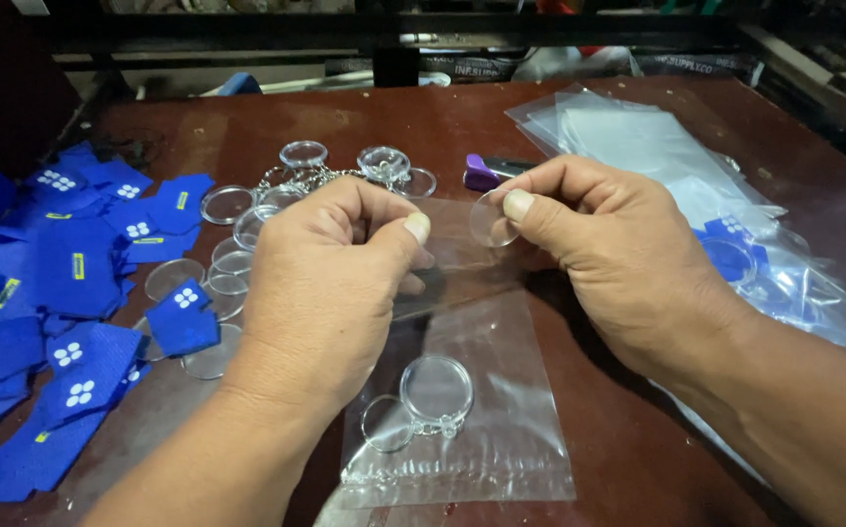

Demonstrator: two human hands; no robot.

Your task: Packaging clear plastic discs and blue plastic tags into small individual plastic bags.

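Centrally, above a dark red-brown table (501, 127), a clear plastic bag (462, 390) is held up by its open top edge between both hands. The left hand (320, 293) is closed in a pinch, its thumb and fingers pressed on the bag's upper left corner. The right hand (598, 254) is likewise closed, with thumb and forefinger nipped on a thin clear round disc (493, 219) at the bag's upper right edge; whether the disc is inside the bag's mouth or just in front of it cannot be told. Lower down, inside the bag, a clear round keychain case (436, 388) is seen with a metal ring (388, 424) and a short chain beside it, and the bag's bottom edge is rested on the table.

To the left, a heap of blue fabric pieces (52, 312) with white dot marks is spread over the table edge. Between that heap and the left hand, more clear round cases (237, 244) and rings are scattered. Behind the hands, a small purple tool (486, 172) is laid on the table. To the right, a stack of empty clear bags (638, 137) is laid flat, and nearer the right forearm several filled bags (784, 278) with blue contents are piled.
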